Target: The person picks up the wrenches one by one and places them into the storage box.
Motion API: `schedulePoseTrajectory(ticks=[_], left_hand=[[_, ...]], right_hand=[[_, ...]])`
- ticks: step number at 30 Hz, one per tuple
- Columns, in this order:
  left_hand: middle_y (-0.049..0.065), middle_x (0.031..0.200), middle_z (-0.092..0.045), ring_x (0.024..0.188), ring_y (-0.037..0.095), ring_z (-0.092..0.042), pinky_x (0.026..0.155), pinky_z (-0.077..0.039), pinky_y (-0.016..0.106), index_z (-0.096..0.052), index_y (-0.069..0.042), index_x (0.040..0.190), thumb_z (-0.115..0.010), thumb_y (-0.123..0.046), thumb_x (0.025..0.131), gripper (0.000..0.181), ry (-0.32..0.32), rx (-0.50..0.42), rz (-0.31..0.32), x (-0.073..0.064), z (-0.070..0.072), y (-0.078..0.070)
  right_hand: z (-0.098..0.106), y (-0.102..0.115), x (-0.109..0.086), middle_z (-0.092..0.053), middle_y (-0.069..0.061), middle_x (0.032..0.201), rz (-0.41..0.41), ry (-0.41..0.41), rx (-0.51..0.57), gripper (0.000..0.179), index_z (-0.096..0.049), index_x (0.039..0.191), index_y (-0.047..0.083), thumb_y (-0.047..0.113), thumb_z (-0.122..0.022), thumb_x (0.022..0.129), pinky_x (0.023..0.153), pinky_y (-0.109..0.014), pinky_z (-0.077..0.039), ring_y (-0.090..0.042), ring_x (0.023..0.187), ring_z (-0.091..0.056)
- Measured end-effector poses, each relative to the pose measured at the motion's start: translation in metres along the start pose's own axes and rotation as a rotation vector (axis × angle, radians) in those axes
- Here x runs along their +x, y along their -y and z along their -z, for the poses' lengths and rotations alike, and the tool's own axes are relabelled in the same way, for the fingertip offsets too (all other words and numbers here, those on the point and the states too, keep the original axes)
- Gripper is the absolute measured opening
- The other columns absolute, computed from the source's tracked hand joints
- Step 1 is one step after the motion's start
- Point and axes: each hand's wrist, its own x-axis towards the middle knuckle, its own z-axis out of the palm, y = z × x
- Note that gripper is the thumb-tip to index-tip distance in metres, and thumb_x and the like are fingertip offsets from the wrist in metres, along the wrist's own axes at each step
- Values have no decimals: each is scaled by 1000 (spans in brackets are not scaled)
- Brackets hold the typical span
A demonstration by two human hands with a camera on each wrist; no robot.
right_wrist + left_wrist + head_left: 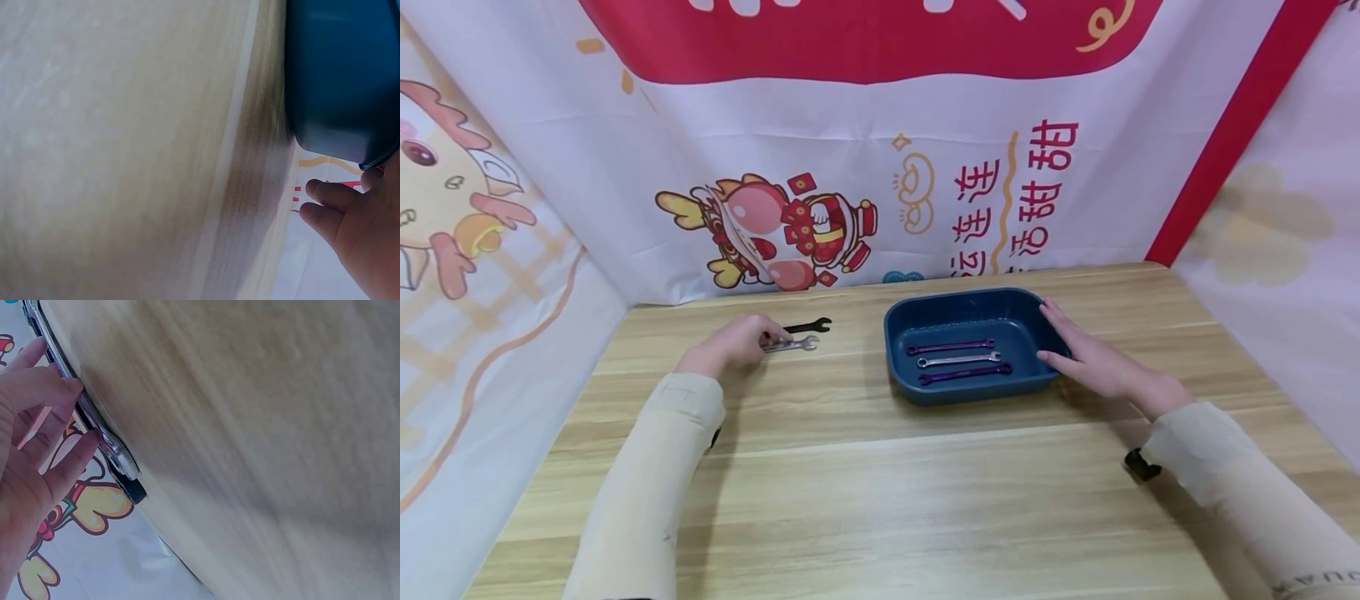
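My left hand (747, 340) pinches a silver wrench (797, 343) between thumb and fingers at the left of the table. Right behind it lies a black wrench (811, 326), partly covered by the hand; in the left wrist view the silver wrench (112, 447) runs alongside it. My right hand (1097, 364) rests on the right end of a blue bin (898, 379), fingers extended along the rim and thumb over the edge. Inside the bin lie a silver combination wrench (958, 360) and two purple wrenches, one behind (951, 346) and one in front (966, 374).
The wood-grain table (880, 500) meets a printed white and red cloth (850, 117) along its back edge. More printed cloth hangs at the left and right sides. A small black item (1142, 465) shows under the right sleeve.
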Motion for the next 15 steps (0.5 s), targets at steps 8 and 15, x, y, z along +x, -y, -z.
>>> schedulePoseTrajectory(ticks=[8, 15], left_hand=[[16, 106, -67, 97, 33, -60, 89, -51, 49, -76, -3, 121, -59, 21, 78, 52, -2, 10, -12, 1, -3, 1], [14, 103, -65, 95, 32, -57, 87, -50, 47, -75, -4, 124, -60, 20, 80, 52, 25, 15, 5, 4, -4, 2]], right_hand=[[-1, 1, 0, 8, -14, 170, -7, 4, 14, 84, 4, 166, 15, 38, -53, 107, 115, -67, -15, -45, 153, -4], [-2, 1, 0, 8, -15, 170, -10, 3, 15, 85, 4, 166, 14, 37, -53, 107, 114, -68, -17, -46, 153, -5]])
